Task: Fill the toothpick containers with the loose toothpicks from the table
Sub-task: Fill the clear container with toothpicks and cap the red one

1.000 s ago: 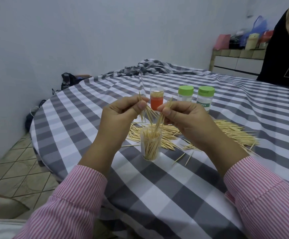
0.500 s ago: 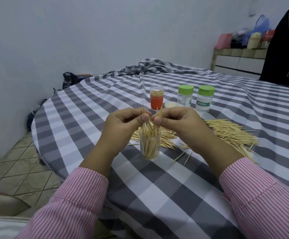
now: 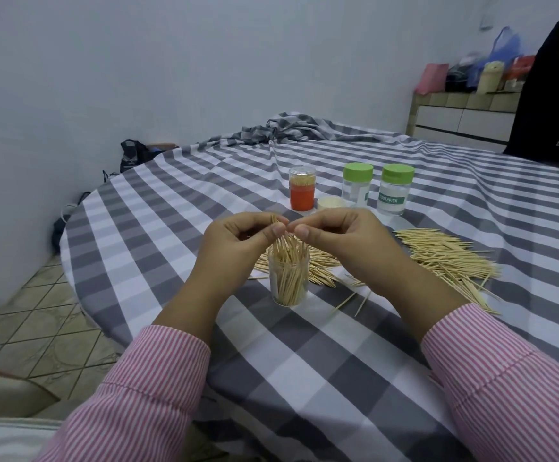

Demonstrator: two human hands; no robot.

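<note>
Pinching toothpicks (image 3: 279,230) over the clear container (image 3: 288,280), left hand (image 3: 238,243) and right hand (image 3: 341,235), fingers curled.

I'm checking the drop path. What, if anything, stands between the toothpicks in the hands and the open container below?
Nothing visible: the left hand pinches toothpicks directly over the lidless clear container, their lower ends already inside.

Pale wall (image 3: 138,61), tiled floor (image 3: 38,328)
</note>
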